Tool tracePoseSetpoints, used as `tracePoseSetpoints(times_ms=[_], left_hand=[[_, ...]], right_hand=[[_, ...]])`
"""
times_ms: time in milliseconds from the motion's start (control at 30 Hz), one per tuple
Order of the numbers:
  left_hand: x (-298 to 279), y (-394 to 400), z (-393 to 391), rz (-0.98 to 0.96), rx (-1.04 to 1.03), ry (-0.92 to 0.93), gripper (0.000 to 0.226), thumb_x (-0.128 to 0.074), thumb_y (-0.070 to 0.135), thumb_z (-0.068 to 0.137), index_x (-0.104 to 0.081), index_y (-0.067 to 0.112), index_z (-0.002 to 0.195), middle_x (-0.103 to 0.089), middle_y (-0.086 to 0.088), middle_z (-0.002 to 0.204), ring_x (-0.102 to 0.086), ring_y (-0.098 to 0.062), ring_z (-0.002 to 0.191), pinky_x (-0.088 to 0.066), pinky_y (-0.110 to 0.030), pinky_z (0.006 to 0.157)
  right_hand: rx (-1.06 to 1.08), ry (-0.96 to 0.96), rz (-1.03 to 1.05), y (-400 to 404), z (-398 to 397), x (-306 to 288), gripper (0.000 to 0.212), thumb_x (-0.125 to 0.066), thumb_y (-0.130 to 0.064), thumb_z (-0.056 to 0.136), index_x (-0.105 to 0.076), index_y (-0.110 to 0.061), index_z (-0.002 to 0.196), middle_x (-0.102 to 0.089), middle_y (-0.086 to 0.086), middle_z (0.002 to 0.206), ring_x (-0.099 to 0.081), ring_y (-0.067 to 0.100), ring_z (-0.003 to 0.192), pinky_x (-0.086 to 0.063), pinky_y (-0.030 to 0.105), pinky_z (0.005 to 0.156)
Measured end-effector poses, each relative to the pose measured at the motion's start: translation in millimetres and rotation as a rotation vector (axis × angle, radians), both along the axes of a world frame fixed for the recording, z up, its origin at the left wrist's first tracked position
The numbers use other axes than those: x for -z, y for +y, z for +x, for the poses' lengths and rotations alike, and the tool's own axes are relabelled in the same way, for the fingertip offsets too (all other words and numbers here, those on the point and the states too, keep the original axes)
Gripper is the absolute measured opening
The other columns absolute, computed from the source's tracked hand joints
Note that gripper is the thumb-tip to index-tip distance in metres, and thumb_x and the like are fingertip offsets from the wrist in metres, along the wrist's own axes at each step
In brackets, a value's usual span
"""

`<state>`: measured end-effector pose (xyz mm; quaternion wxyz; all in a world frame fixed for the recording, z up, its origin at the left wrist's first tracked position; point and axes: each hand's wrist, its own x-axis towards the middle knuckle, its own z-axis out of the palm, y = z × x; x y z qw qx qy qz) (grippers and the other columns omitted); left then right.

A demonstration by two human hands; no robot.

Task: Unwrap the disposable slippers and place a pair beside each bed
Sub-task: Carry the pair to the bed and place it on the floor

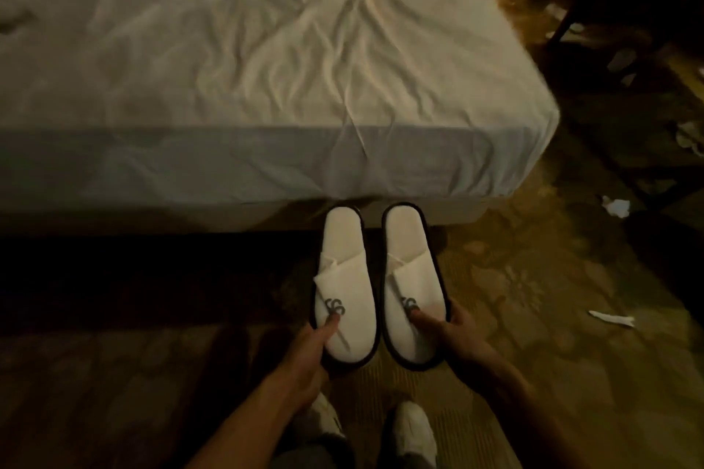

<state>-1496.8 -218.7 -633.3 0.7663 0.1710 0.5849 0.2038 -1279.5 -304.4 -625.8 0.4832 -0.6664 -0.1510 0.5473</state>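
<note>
Filling most of the upper view, the wide bed with its creased white fitted sheet (236, 61) shows soft, irregular folds across the top and a smoother, greyer side panel that drops to a pale base. Its near right corner is rounded and juts out over the dim, patterned brown-and-gold carpet (533, 278), which runs along the bed's near edge and on past that corner. To the left of the slippers the floor falls into deep shadow under the bed's edge; to the right a broad stretch of carpet lies open, dotted with small torn scraps of white wrapping (615, 206).

Two flat white disposable slippers with thin black rims lie side by side on the carpet, heels toward the bed's near edge and just beside its base, toes toward the person. Each has a folded fabric toe band bearing a grey looped logo. The left slipper (344, 278) and the right slipper (413, 278) sit parallel with a narrow gap between them.

The left hand (304, 354) grips the toe end of the left slipper, thumb pressed on top near the logo, fingers tucked beneath. The right hand (453, 331) holds the right slipper likewise, thumb on the band and fingers curled round the outer rim.

White shoes (413, 426) show below.
</note>
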Motion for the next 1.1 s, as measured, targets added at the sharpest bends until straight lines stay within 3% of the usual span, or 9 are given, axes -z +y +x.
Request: tracePoseSetpoints(times_ms=[100,200,400,600,733,833,900,1000,1100], left_hand=[[55.4,13.8,9.4,-0.158,0.035,0.077,0.035,-0.045,0.009,0.101,-0.058,0.0,0.132,-0.069,-0.02,0.112,-0.064,-0.038,0.101,-0.054,-0.046,0.086],[117.3,25.7,17.2,-0.2,0.098,0.212,0.036,-0.044,0.002,0.098,-0.056,-0.001,0.131,-0.068,-0.019,0.105,-0.064,-0.036,0.094,-0.054,-0.041,0.072],[200.4,44.2,29.3,-0.185,0.219,0.306,0.057,-0.052,0.001,0.096,-0.04,0.022,0.147,-0.059,-0.011,0.13,-0.058,-0.029,0.105,-0.055,-0.039,0.068],[253.7,52.4,31.8,-0.155,0.26,0.403,0.074,-0.067,0.01,0.094,-0.028,0.027,0.155,-0.047,-0.013,0.15,-0.052,-0.038,0.129,-0.053,-0.048,0.078],[283.8,50.6,39.1,-0.164,0.255,0.412,0.071,-0.066,0.012,0.095,-0.029,0.026,0.155,-0.046,-0.014,0.15,-0.053,-0.038,0.129,-0.055,-0.051,0.084],[298.5,46.0,43.4,-0.129,0.287,0.46,0.071,-0.068,0.018,0.095,-0.03,0.028,0.154,-0.047,-0.013,0.149,-0.053,-0.037,0.129,-0.055,-0.057,0.095],[303.2,47.3,44.9,-0.052,0.336,0.575,0.07,-0.07,0.02,0.093,-0.034,0.022,0.153,-0.048,-0.014,0.149,-0.052,-0.038,0.13,-0.053,-0.057,0.098],[308.2,48.9,45.6,0.039,0.423,0.732,0.061,-0.074,0.019,0.089,-0.045,0.011,0.142,-0.054,-0.016,0.139,-0.056,-0.039,0.123,-0.054,-0.055,0.097],[314.8,46.3,44.7,0.05,0.455,0.761,0.062,-0.08,0.029,0.082,-0.049,0.014,0.134,-0.058,-0.017,0.133,-0.06,-0.039,0.117,-0.057,-0.056,0.091]], right_hand=[[-0.067,0.043,-0.081,6.8,8.0,67.7,0.074,-0.091,-0.039,0.072,-0.061,-0.022,0.138,-0.073,0.001,0.127,-0.069,0.026,0.116,-0.056,0.052,0.1],[-0.055,0.083,-0.184,10.7,15.3,136.4,0.056,-0.081,-0.018,0.084,-0.061,-0.017,0.137,-0.073,0.004,0.125,-0.07,0.026,0.114,-0.057,0.047,0.099],[-0.047,0.073,-0.241,31.7,23.4,234.4,0.045,-0.071,-0.009,0.093,-0.06,-0.021,0.135,-0.073,-0.002,0.119,-0.072,0.017,0.106,-0.061,0.028,0.081],[-0.076,0.114,-0.265,36.9,38.3,298.9,0.046,-0.073,-0.011,0.092,-0.06,-0.017,0.136,-0.074,0.002,0.122,-0.074,0.017,0.106,-0.062,0.027,0.078],[-0.088,0.108,-0.275,39.6,46.6,328.9,0.048,-0.078,-0.018,0.088,-0.063,-0.015,0.134,-0.074,0.002,0.123,-0.072,0.02,0.112,-0.061,0.038,0.091],[-0.107,0.011,-0.346,34.4,48.9,337.7,0.051,-0.085,-0.036,0.08,-0.069,-0.018,0.124,-0.077,0.0,0.116,-0.073,0.018,0.107,-0.061,0.04,0.09],[-0.112,-0.1,-0.392,31.7,46.8,336.8,0.044,-0.084,-0.04,0.08,-0.072,-0.014,0.113,-0.079,0.004,0.103,-0.076,0.017,0.092,-0.062,0.028,0.072],[-0.19,-0.38,-0.484,32.3,35.4,329.1,0.045,-0.078,-0.053,0.082,-0.066,-0.013,0.097,-0.072,0.003,0.078,-0.069,0.014,0.065,-0.044,0.016,0.047],[-0.189,-0.595,-0.483,30.0,27.0,326.5,0.048,-0.079,-0.051,0.082,-0.057,-0.013,0.1,-0.065,-0.001,0.078,-0.062,0.01,0.065,-0.041,0.021,0.049]])
